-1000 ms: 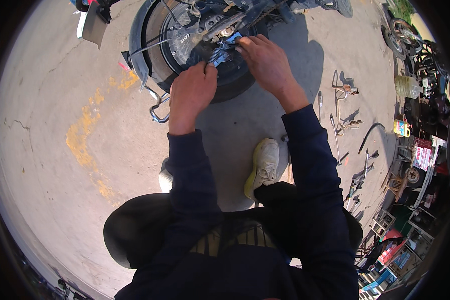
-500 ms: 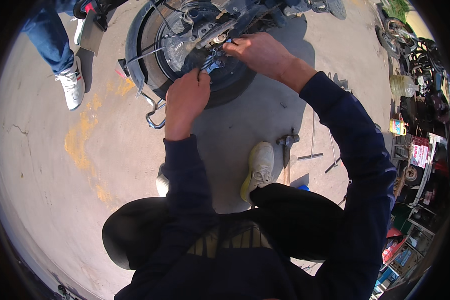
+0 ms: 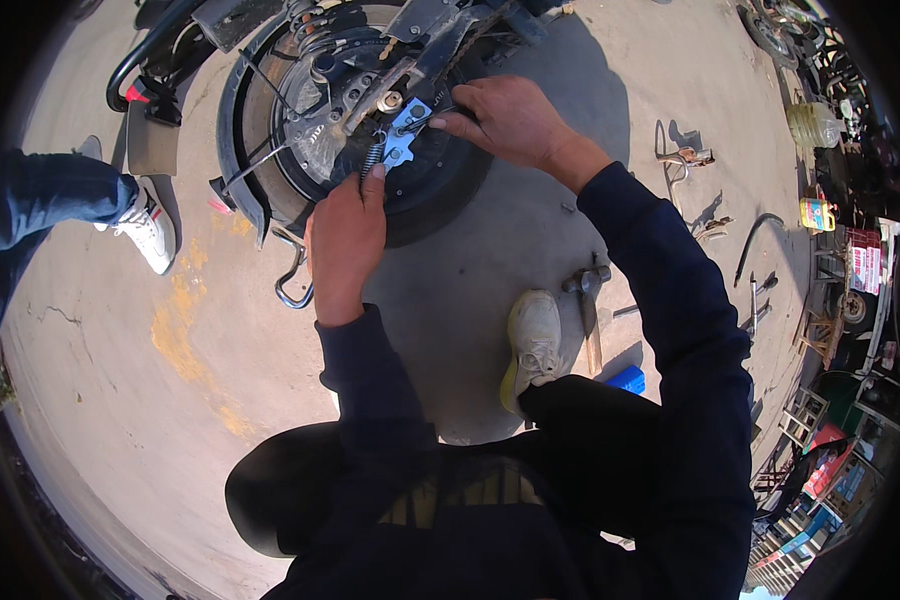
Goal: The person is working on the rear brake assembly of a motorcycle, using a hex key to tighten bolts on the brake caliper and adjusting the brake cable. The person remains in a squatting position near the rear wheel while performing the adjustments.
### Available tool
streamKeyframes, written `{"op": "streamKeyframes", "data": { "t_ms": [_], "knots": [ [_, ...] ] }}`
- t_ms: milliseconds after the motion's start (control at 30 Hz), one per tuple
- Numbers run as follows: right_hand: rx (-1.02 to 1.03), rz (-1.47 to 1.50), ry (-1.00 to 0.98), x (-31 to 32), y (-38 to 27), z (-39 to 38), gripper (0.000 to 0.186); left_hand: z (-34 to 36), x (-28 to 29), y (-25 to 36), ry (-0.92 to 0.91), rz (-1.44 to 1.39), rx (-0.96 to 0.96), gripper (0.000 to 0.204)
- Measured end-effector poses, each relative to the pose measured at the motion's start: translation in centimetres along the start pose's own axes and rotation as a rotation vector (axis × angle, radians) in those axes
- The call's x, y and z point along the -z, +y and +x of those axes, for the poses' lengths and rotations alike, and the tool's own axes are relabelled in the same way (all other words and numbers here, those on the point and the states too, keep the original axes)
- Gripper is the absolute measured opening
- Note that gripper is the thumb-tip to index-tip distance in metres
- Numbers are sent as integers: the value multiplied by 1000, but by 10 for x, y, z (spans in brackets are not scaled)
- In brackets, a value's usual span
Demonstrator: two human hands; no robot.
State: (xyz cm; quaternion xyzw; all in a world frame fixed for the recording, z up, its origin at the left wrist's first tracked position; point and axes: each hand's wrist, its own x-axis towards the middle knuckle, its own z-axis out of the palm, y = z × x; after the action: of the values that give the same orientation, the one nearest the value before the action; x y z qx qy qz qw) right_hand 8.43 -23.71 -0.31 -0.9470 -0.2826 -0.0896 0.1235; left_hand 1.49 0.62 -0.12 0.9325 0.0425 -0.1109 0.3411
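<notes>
My left hand (image 3: 347, 240) is closed on the lower end of a coil spring (image 3: 372, 157), beside the wheel of a motorcycle. A bluish-white metal bracket (image 3: 398, 153), catching the sun, lies just right of the spring against the wheel (image 3: 440, 200). At the bracket's upper right my right hand (image 3: 510, 122) makes a pinch; a thin dark piece seems to show at its fingertips, too small to name. Above the bracket sit a pale nut (image 3: 390, 101) and the frame parts. My left palm hides the spring's lower end.
A hammer (image 3: 589, 310) and a blue item (image 3: 627, 380) lie by my right shoe. A bent chrome bar (image 3: 293, 275) is left of the wheel. Another person's leg (image 3: 60, 200) stands at left. Loose tools, a yellow jug (image 3: 816, 214) and shelves are on the right.
The view has shifted, with the motorcycle now further left and more of it showing. The bracket shows more fully between my hands. My left hand stays on the spring; the other person's leg looks different.
</notes>
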Motion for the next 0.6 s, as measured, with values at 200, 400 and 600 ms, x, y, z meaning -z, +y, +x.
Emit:
{"op": "streamKeyframes", "data": {
  "t_ms": [200,400,600],
  "knots": [
    [-192,-24,-32,-6,-19,-13,60,2,1,0,-26,16,-13,48],
    [-411,-1,67,-13,-47,-26,64,6,-3,1,-3,60,-30,51],
    [-707,68,108,-17,-90,-31,65,9,-2,-4,-47,85,-14,55]
  ]
}}
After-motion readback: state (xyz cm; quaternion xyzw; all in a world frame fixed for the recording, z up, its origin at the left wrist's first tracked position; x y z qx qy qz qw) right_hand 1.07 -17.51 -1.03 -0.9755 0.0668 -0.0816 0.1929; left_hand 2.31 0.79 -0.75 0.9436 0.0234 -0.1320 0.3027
